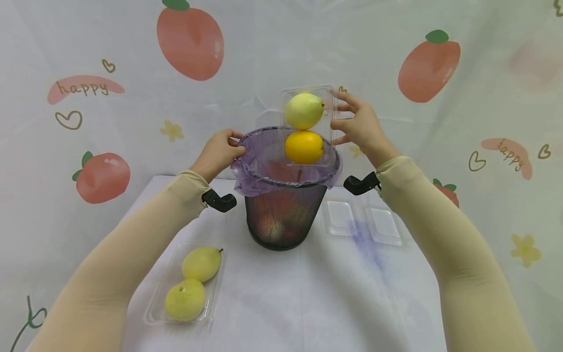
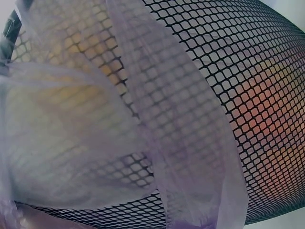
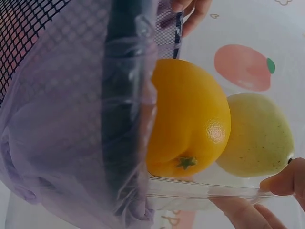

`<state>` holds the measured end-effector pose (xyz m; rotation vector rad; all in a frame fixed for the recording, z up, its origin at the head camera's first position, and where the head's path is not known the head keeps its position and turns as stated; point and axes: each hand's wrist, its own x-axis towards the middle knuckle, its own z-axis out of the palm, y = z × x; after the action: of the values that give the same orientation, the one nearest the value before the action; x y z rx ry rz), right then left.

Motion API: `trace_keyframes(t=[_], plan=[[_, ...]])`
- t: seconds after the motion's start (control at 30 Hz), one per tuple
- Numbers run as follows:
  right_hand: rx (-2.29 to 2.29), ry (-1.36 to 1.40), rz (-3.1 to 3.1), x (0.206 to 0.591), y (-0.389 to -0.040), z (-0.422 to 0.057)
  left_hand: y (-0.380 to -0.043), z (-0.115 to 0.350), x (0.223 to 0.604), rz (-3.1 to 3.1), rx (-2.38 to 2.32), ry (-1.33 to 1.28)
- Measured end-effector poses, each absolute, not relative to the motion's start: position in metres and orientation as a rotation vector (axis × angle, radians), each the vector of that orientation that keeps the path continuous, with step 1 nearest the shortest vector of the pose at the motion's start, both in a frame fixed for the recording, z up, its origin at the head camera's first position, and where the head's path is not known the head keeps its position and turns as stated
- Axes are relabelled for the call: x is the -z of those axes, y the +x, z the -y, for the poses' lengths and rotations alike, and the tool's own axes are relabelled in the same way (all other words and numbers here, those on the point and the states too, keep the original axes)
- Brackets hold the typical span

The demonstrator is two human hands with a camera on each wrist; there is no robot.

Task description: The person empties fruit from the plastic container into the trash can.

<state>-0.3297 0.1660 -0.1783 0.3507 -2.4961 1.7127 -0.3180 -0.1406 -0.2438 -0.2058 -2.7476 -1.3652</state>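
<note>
My right hand (image 1: 361,126) pinches the edge of a clear plastic tray (image 1: 327,132), steeply tilted over the mouth of a black mesh wastebasket (image 1: 281,220). In the tray, a yellow-green pear (image 1: 304,111) sits above an orange (image 1: 304,147). The right wrist view shows the orange (image 3: 190,119) beside the basket's rim and the thumb and fingers on the tray's edge. A purple plastic bag (image 1: 252,178) lines the basket and folds over its rim. My left hand (image 1: 220,152) grips the left side of that rim. Reddish and pale shapes show blurred through the mesh.
On the white table at the front left lies a clear tray (image 1: 151,313) with a pear (image 1: 201,264) and a round yellow-green fruit (image 1: 185,299). Right of the basket lie clear trays (image 1: 339,218) and a blue-purple smudge (image 1: 369,249). A fruit-print cloth (image 1: 264,58) hangs behind.
</note>
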Motion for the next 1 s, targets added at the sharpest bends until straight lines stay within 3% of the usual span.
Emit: trace_keyframes(t=[1.0], plan=[[-1.507,0.396,2.496,0.1837,-0.3332,-0.1581,-0.3199,0.1409,0.2450,2.742,1.357,-0.215]])
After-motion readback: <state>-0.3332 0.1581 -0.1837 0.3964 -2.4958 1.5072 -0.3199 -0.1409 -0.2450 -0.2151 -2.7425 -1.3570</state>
